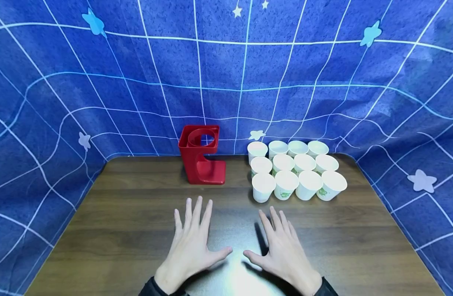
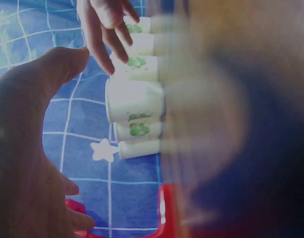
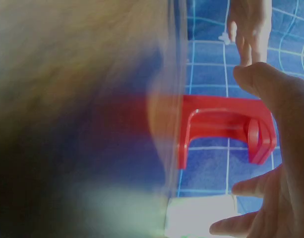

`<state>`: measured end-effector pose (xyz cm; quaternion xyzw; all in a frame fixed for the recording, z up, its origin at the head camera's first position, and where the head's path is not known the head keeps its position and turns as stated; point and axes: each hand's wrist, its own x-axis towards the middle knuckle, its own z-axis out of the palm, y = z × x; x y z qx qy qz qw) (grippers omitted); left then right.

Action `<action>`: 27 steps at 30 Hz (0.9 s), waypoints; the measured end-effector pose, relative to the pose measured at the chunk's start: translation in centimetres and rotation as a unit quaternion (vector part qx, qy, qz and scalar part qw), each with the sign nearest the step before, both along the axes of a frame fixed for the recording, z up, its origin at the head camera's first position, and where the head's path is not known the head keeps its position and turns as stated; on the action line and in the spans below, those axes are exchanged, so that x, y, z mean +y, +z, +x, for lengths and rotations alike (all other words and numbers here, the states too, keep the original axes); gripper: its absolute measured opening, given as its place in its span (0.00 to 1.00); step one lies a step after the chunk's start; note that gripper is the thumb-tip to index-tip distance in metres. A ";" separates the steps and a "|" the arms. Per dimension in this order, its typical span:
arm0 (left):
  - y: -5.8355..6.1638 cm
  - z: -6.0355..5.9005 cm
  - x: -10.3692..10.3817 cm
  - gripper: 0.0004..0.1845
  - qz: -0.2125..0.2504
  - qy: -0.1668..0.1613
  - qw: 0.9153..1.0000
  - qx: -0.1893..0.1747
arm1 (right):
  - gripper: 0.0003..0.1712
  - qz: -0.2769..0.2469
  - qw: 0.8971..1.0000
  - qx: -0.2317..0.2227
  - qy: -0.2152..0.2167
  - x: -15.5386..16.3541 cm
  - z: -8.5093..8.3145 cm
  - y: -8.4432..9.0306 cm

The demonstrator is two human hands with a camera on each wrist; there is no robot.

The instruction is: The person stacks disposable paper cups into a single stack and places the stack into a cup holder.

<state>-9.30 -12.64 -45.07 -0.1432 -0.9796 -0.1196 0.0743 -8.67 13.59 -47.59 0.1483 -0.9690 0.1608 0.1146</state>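
Note:
Both hands are held over the wooden table, fingers spread and nothing in them. My left hand [image 1: 191, 242] is in front of a red stand [image 1: 204, 164], which has a round ring on top and a flat base. To the right, my right hand [image 1: 283, 250] is nearest to several white paper cups [image 1: 285, 185], standing upright in rows with their mouths up. Green prints show on the cups [image 2: 137, 101] in the left wrist view. The red stand [image 3: 226, 106] appears sideways in the right wrist view, apart from the fingers.
The brown wooden table [image 1: 119, 230] has rounded far corners. A blue cloth [image 1: 226, 65] with white grid lines and stars hangs behind it and lies around its sides. The cups stand close together at the back right, near the cloth.

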 end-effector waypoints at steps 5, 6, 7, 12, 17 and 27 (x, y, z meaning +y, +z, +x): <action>1.2 -1.0 -0.6 0.69 -0.005 0.000 1.000 0.018 | 0.65 -0.006 0.999 0.015 0.029 -0.8 -0.8 0.7; 1.5 -1.1 -0.7 0.69 -0.001 -0.001 1.000 0.019 | 0.64 -0.009 0.999 0.015 0.033 -1.0 -0.9 0.8; 1.8 -1.3 -0.8 0.69 0.002 -0.001 1.000 0.022 | 0.64 -0.011 0.999 0.015 0.038 -1.2 -1.1 0.9; 2.9 -2.3 -1.1 0.69 0.011 -0.005 0.999 0.037 | 0.63 -0.026 0.998 0.012 0.061 -2.5 -1.9 1.5; 3.9 -3.1 -1.5 0.69 0.015 0.000 0.999 0.040 | 0.63 -0.032 0.997 0.008 0.075 -3.6 -2.9 1.9; 5.3 -5.1 -2.6 0.68 0.029 0.016 0.999 0.037 | 0.62 -0.041 0.996 -0.033 0.075 -4.7 -5.7 2.0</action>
